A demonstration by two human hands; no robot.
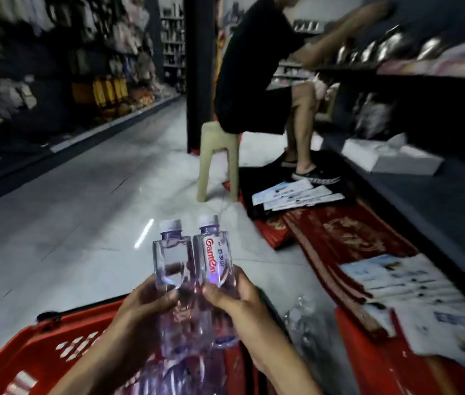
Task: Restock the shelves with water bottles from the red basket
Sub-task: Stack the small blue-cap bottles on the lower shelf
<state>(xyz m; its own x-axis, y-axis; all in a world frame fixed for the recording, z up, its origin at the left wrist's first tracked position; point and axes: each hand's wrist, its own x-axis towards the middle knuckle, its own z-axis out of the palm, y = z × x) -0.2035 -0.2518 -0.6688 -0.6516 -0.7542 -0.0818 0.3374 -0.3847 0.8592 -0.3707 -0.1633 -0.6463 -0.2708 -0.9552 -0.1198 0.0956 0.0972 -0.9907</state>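
Over the red basket (40,346), the left hand (151,297) curls its fingers round a clear water bottle (172,252). The right hand (234,303) grips a labelled bottle (215,252) the same way. Both stand upright, touching. Spare bottles (174,366) lie in the basket below. Another person (254,67) sits on a stool (218,158) by the shelves (424,89).

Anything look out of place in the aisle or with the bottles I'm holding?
The bottle in the left hand and the labelled bottle in the right hand look capped and intact. On the floor along the right shelving, red mats and white packets lie strewn; blurred clear plastic sits beside the red basket.
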